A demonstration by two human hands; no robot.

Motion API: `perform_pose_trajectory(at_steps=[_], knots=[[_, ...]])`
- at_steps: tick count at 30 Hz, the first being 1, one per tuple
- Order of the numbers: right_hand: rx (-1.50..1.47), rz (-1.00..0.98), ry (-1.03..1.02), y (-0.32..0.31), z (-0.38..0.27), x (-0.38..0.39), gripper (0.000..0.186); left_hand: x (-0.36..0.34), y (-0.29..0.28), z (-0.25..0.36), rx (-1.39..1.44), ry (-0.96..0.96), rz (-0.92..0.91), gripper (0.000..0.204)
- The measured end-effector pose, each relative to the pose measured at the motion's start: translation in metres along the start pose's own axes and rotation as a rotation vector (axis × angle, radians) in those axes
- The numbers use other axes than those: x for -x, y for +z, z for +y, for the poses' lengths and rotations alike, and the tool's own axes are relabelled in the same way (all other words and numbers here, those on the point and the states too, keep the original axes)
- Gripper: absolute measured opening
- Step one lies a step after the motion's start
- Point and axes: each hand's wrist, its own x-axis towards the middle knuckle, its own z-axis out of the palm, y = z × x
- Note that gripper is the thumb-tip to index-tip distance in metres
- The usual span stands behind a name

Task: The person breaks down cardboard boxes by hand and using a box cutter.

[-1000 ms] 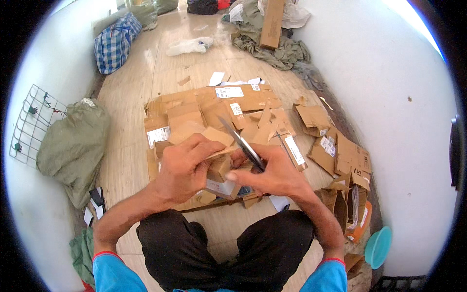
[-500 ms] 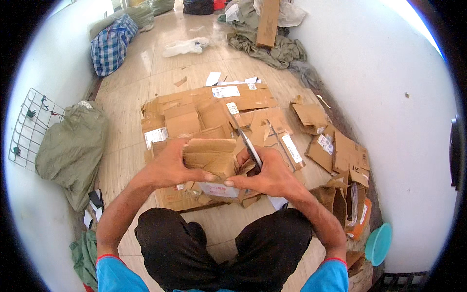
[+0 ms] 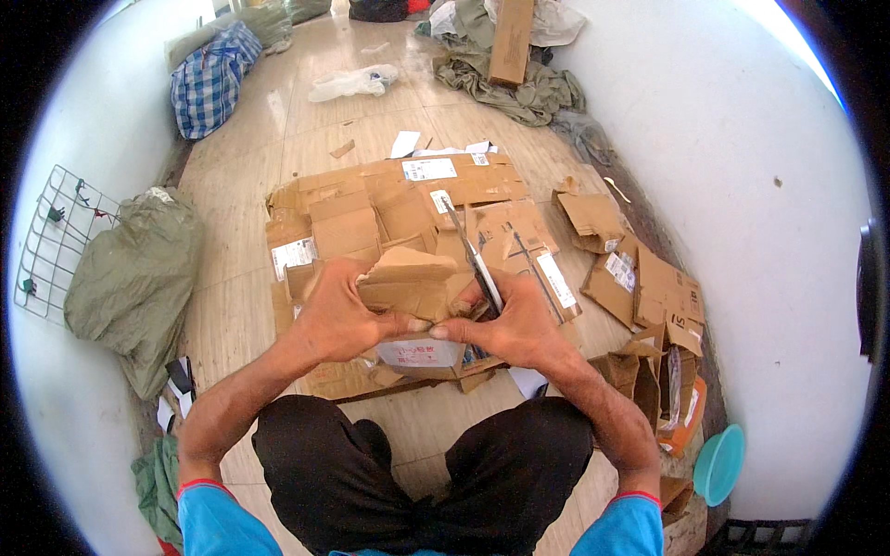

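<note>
My left hand (image 3: 348, 315) is closed on a small folded cardboard box (image 3: 408, 287), its thumb pressing the near edge and a torn brown flap standing up. A white, red-marked panel shows on the box's lower front. My right hand (image 3: 501, 324) grips what looks like long metal scissors (image 3: 475, 250), blades pointing up and away from me, while its thumb presses the box beside my left thumb. Under and beyond both hands lies a layer of flattened cardboard (image 3: 343, 227) with white labels.
Torn cardboard pieces (image 3: 658, 296) lie to the right, near a teal basin (image 3: 718, 463). An olive sack (image 3: 130, 287) and wire rack (image 3: 60, 241) are at the left wall. A checked bag (image 3: 209, 83), white plastic (image 3: 352, 83) and heaped fabric (image 3: 501, 102) lie farther back.
The box's flap has swung open toward the left. My left thumb has moved down to the near edge beside my right thumb, and the scissors point more steeply away.
</note>
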Motion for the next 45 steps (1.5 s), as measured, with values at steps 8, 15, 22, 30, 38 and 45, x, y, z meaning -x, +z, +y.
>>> perform_pose_trajectory(at_steps=[8, 15, 22, 30, 38, 45], knots=[[-0.05, 0.193, -0.083, 0.003, 0.007, -0.006, 0.037, -0.002, 0.003, -0.002, 0.038, 0.041, 0.266, 0.044], [-0.265, 0.088, -0.014, -0.005, -0.008, -0.002, 0.033, -0.001, -0.002, -0.001, 0.235, 0.036, 0.351, 0.038], [-0.169, 0.076, -0.063, -0.01, 0.002, -0.004, 0.049, 0.002, -0.009, 0.008, 0.104, 0.048, 0.283, 0.055], [-0.386, 0.125, -0.22, -0.018, -0.007, -0.008, 0.031, -0.002, -0.027, -0.012, 0.282, 0.225, 0.102, 0.068], [-0.135, 0.325, -0.189, -0.024, -0.011, -0.009, 0.027, -0.007, -0.014, -0.007, 0.195, 0.116, 0.125, 0.049], [-0.064, 0.155, 0.134, -0.035, -0.027, 0.03, 0.027, -0.015, -0.005, -0.03, -0.076, 0.227, 0.25, 0.035]])
